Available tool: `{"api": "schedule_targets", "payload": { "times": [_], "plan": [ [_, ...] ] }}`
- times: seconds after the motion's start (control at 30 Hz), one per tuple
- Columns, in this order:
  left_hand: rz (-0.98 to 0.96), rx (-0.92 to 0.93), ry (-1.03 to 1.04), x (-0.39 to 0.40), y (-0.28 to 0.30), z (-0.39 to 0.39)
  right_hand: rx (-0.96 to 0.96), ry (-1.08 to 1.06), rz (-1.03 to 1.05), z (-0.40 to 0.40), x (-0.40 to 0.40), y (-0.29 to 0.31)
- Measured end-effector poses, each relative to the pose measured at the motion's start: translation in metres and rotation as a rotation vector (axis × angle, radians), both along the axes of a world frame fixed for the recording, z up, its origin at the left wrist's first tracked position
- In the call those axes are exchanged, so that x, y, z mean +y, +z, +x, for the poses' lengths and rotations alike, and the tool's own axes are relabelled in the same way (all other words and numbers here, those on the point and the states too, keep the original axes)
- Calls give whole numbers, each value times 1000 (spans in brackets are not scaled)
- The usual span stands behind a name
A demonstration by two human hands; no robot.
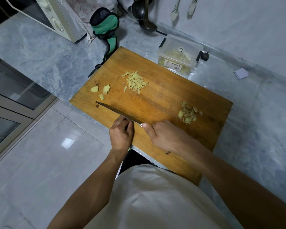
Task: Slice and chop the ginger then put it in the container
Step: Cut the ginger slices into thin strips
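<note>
right hand [165, 134] fingers wrapped on knife [117, 112] | left hand [121, 133] fingers pinching blade

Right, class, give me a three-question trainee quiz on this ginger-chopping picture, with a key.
1. True or false: the knife lies flat with no hand on it.
2. Which hand grips the knife handle?
3. Where is the slivered ginger: A on the cutting board, B on the floor?

Key: 1 false. 2 the right hand; the left hand touches the blade. 3 A; more shows inside the clear container.
</note>
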State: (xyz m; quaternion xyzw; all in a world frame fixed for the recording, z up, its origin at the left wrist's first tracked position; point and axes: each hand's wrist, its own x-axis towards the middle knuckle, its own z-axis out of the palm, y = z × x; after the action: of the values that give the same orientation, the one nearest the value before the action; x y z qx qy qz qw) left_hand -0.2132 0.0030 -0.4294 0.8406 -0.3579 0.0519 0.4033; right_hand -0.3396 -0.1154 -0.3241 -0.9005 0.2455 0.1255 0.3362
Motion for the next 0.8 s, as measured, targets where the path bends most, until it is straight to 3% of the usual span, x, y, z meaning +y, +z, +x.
{"api": "schedule_targets", "payload": {
  "times": [0.8],
  "plan": [
    [25,71,50,2,-2,-1,34,1,-27,-1,7,2]
  ]
}}
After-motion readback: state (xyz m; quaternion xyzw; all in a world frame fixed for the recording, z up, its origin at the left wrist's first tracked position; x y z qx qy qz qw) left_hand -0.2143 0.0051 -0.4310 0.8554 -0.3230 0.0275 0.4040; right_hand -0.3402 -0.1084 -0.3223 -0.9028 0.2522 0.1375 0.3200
